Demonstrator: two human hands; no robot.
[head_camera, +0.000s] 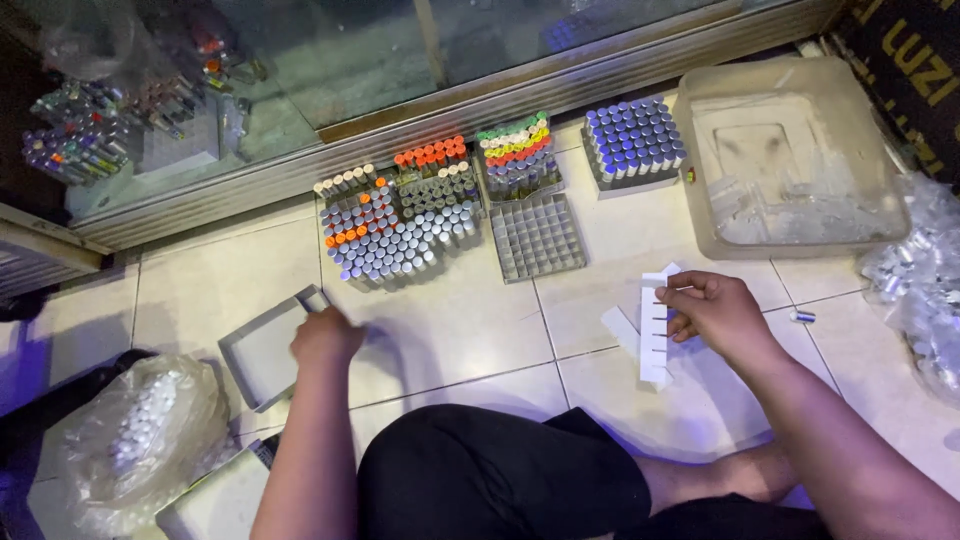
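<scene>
My right hand (718, 312) grips a white slotted cardboard strip (654, 330), held upright over the tiled floor; another white strip (620, 325) lies just left of it. My left hand (324, 335) is closed at the near corner of a shallow grey cardboard box (258, 355) on the floor, and whether it grips the rim is hidden by the knuckles. Ahead of both hands stand packed blocks of small vials: silver and orange caps (385, 235), mixed coloured caps (516, 150) and blue caps (632, 138). An empty grey divider grid (537, 238) lies between them.
A clear plastic tub (790, 150) with clear pieces sits at the far right. Clear bags of small vials lie at right (915, 280) and lower left (140, 435). A glass cabinet front (330, 60) bounds the far side. My black-clad legs (500, 480) fill the near edge.
</scene>
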